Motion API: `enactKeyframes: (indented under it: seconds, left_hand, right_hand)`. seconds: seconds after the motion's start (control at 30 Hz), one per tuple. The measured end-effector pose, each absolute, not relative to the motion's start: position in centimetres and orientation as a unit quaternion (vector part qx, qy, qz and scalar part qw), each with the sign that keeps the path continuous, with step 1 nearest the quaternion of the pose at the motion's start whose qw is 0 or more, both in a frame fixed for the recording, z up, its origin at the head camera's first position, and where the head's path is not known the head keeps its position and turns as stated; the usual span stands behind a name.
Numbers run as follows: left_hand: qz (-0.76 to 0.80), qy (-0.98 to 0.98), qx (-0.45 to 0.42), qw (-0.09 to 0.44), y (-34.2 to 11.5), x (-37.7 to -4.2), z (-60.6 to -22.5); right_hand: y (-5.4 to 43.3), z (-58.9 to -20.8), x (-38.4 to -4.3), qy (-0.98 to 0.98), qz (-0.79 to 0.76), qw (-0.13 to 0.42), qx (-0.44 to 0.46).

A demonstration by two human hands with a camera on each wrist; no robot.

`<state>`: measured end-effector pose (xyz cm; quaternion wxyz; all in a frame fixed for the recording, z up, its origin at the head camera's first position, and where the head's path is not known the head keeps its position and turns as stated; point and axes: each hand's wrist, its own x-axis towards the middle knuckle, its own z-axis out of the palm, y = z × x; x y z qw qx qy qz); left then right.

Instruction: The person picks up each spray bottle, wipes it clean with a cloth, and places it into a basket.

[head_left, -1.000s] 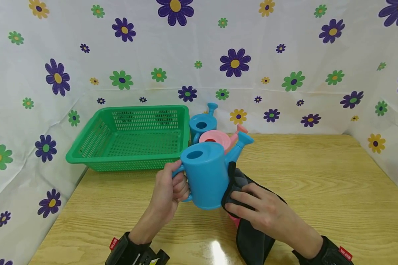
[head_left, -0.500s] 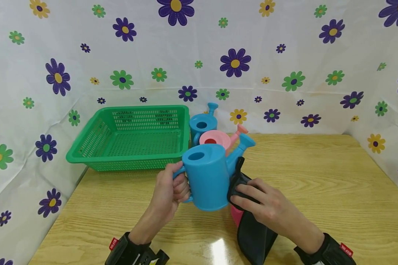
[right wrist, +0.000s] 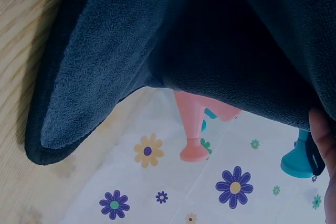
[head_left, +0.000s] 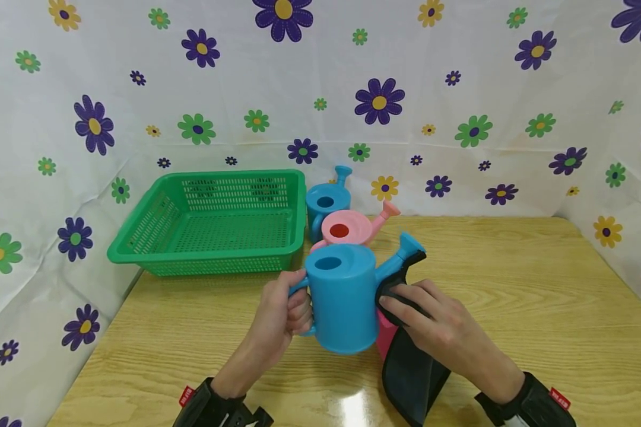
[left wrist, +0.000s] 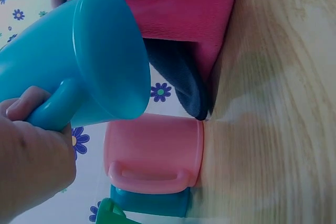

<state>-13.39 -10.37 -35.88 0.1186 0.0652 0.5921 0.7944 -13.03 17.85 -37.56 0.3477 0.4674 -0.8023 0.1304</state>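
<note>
My left hand (head_left: 283, 308) grips the handle of a blue watering can (head_left: 344, 302), holding it up over the table with its spout pointing right. My right hand (head_left: 443, 326) holds a dark cloth (head_left: 413, 373) with a pink side against the can by the base of the spout. A corner of the cloth reaches up under the spout's head. In the left wrist view the cloth's pink side (left wrist: 184, 14) hangs beside the can. The right thumb (right wrist: 323, 140) lies on the cloth's edge in the right wrist view.
A green perforated basket (head_left: 205, 258) stands at the back left of the wooden table (head_left: 513, 296). Right beside it are a second blue watering can (head_left: 320, 196) and a pink watering can (head_left: 358, 222), behind the held can. A flower-print sheet (head_left: 432, 59) hangs at the back.
The held watering can has shifted a little right and toward me. The cloth and my right hand have slid up along the spout, toward its head.
</note>
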Motion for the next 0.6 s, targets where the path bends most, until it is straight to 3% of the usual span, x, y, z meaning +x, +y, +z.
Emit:
enactKeyframes:
  seconds: [0.23,0.6]
  left_hand:
    - [0.777,0.612,0.077,0.122,-10.18,-13.12,-35.98]
    - [0.764,0.628,0.067,0.131,-9.86,-12.83,-36.50]
  right_hand:
    - [17.94,-37.34,-12.67,-0.820,0.140,0.337,0.441]
    - [17.71,-37.39,-12.75,-0.812,0.167,0.366,0.424]
